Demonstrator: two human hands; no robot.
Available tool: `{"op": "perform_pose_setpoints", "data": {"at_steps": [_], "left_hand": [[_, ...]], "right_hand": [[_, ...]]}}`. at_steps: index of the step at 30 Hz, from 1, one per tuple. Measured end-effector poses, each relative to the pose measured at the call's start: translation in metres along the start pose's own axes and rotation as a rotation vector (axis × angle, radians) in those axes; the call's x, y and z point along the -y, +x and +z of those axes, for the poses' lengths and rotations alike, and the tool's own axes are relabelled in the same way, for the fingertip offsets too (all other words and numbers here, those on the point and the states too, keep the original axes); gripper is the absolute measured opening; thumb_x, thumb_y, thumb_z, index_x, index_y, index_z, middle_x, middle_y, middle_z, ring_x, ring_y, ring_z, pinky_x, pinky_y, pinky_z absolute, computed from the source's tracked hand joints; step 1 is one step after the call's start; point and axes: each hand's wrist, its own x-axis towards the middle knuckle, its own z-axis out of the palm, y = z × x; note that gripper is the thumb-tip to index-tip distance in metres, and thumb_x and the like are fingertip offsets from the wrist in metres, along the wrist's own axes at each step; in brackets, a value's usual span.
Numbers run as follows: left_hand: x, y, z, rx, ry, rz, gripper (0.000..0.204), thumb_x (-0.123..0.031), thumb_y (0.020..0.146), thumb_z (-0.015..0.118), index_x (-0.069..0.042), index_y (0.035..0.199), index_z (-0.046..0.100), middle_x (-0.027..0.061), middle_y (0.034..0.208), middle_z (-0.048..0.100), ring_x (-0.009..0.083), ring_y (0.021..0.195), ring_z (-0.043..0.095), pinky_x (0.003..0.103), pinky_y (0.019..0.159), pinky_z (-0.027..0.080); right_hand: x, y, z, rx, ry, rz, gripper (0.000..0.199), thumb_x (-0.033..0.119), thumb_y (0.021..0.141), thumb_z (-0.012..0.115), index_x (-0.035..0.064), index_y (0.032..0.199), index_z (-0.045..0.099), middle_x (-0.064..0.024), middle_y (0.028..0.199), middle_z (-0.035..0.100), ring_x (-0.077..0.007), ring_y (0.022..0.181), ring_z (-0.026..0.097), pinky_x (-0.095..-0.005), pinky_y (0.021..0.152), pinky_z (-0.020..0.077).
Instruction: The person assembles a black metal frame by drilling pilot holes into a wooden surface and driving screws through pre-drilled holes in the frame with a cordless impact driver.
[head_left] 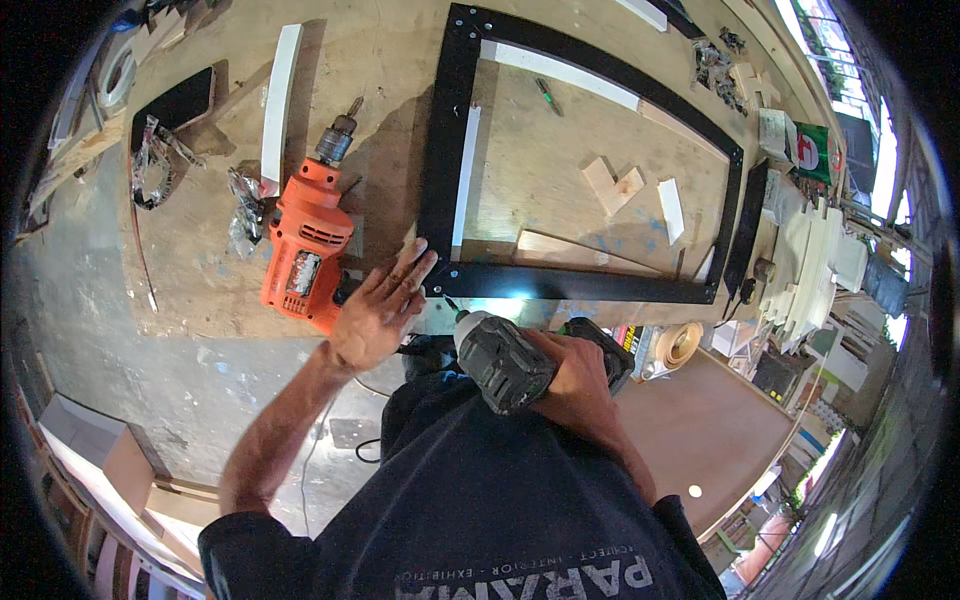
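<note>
A black rectangular frame (570, 282) lies on the wooden workbench, with screw heads showing at its corners. My left hand (385, 305) rests at the frame's near left corner, its fingers stretched out and touching the edge. In my right hand (580, 385) is a dark cordless driver (505, 365), its lamp lit. The driver's bit points at that same corner, close to a screw; whether the two touch I cannot tell. Just left of my left hand, an orange power drill (308, 235) lies on its side, its chuck pointing away from me.
Inside the frame are wood offcuts (612, 187), a white strip (671, 211) and a small green-and-black bit (545, 92). A white batten (280, 105), a dark phone-like slab (178, 108) and crumpled clear plastic (245, 212) lie at left. A tape roll (680, 343) sits at right.
</note>
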Motion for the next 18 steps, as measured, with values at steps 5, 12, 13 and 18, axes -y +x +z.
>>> {"op": "perform_pose_setpoints", "data": {"at_steps": [5, 12, 13, 18], "left_hand": [[0.014, -0.003, -0.004, 0.169, 0.093, 0.094, 0.055, -0.012, 0.09, 0.058, 0.003, 0.142, 0.053, 0.021, 0.158, 0.042, 0.0316, 0.153, 0.032, 0.046, 0.118, 0.039], [0.012, -0.006, 0.001, 0.224, 0.307, 0.143, 0.06, -0.015, 0.088, 0.059, 0.002, 0.145, 0.053, 0.019, 0.155, 0.047, 0.0294, 0.15, 0.038, 0.043, 0.126, 0.026], [0.014, -0.008, 0.006, 0.223, 0.339, 0.159, 0.058, -0.015, 0.088, 0.06, 0.002, 0.144, 0.055, 0.019, 0.155, 0.048, 0.0296, 0.15, 0.038, 0.043, 0.126, 0.025], [0.015, -0.008, 0.007, 0.212, 0.32, 0.157, 0.056, -0.014, 0.086, 0.061, 0.002, 0.14, 0.059, 0.0194, 0.155, 0.049, 0.0293, 0.15, 0.038, 0.043, 0.126, 0.025]], "right_hand": [[-0.002, -0.003, 0.004, -0.011, -0.026, 0.018, 0.055, 0.022, 0.066, 0.081, 0.0097, 0.117, 0.066, -0.015, 0.095, 0.072, -0.0402, 0.09, 0.069, -0.0515, 0.075, 0.0531], [0.001, -0.002, 0.003, -0.006, -0.055, 0.074, 0.058, 0.018, 0.065, 0.08, 0.0096, 0.121, 0.066, -0.016, 0.1, 0.072, -0.0397, 0.094, 0.069, -0.0509, 0.079, 0.0533], [0.002, -0.002, 0.002, -0.006, -0.049, 0.079, 0.058, 0.018, 0.066, 0.08, 0.0099, 0.122, 0.066, -0.0159, 0.1, 0.072, -0.0395, 0.094, 0.069, -0.0508, 0.08, 0.0534], [0.001, -0.001, 0.005, 0.004, -0.04, 0.09, 0.058, 0.02, 0.067, 0.079, 0.0116, 0.123, 0.067, -0.0157, 0.101, 0.073, -0.039, 0.095, 0.07, -0.0505, 0.082, 0.0538]]}}
